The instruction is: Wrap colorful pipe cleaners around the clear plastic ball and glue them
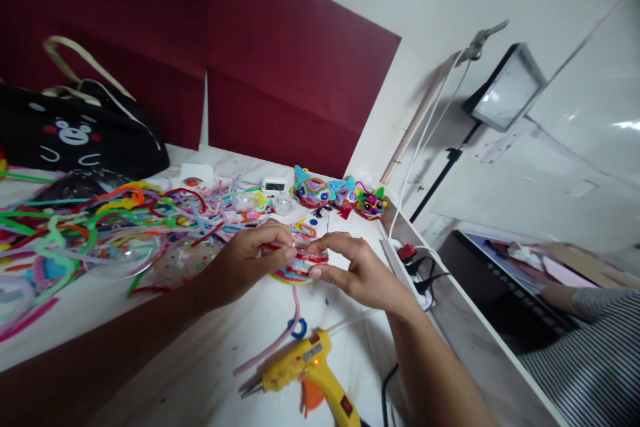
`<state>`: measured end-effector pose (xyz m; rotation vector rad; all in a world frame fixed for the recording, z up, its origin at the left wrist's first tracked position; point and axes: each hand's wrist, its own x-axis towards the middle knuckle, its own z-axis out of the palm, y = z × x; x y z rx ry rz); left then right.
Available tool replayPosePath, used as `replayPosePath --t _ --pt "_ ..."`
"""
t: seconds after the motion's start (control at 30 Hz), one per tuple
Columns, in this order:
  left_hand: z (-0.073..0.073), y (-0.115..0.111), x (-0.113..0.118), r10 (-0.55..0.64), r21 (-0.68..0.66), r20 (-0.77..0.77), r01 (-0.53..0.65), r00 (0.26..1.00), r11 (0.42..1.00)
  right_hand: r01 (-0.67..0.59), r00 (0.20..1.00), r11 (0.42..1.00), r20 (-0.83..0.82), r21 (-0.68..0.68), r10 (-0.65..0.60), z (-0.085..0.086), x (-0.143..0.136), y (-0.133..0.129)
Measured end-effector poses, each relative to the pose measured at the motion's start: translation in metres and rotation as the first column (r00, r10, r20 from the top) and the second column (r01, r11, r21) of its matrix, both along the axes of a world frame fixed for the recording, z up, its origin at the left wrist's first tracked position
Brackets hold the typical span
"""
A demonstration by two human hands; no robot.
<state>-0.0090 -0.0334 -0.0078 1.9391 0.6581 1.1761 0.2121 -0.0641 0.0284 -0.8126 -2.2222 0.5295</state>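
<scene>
Between my two hands is a small round craft piece (299,267) built up from red, white, yellow and blue pipe cleaners, with a clear plastic part at its top. My left hand (255,250) pinches its left side with thumb and fingers. On the right side, my right hand (350,267) grips it the same way. A pink pipe cleaner (295,320) trails below it on the white table. Near its lower end lie a blue pipe cleaner curl (298,328) and a yellow hot glue gun (305,363) with a small orange light showing.
A heap of coloured pipe cleaners (120,220) with clear plastic domes covers the left. Finished animal heads (313,192) and a small digital clock (275,185) stand behind. A power strip (415,273) lies right, near a lamp (510,88). Another person's striped sleeve (600,313) shows.
</scene>
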Motion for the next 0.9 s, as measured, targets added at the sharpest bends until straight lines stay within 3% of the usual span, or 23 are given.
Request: replayPosePath --t 0.27,0.47,0.57,0.73,0.8,0.9 --pt "-0.005 0.005 0.0 -0.014 -0.188 0.229 0.058 0.973 0.98 -0.065 0.995 0.964 -0.083 -0.259 0.045 0.0 0.015 0.01" --pt "-0.005 0.007 -0.003 -0.014 -0.259 0.183 0.062 0.983 0.964 -0.047 0.995 0.973 -0.095 -0.226 0.026 0.0 0.012 0.008" --pt "-0.003 0.004 -0.002 0.018 -0.194 0.078 -0.003 0.997 0.981 -0.009 0.999 0.991 -0.039 -0.132 0.004 0.003 0.008 0.005" --pt "-0.002 -0.006 0.005 0.116 0.141 -0.087 -0.103 0.989 0.985 0.013 1.0 0.999 0.019 -0.046 -0.012 0.001 -0.003 0.0" --pt "-0.002 -0.007 0.005 0.108 0.154 -0.098 -0.092 0.989 0.984 0.013 1.0 1.0 0.009 -0.026 -0.012 0.0 -0.006 -0.001" --pt "-0.003 -0.004 0.003 0.045 0.034 -0.069 -0.043 0.997 0.999 0.003 1.0 1.0 -0.022 -0.029 -0.004 0.001 -0.003 0.0"
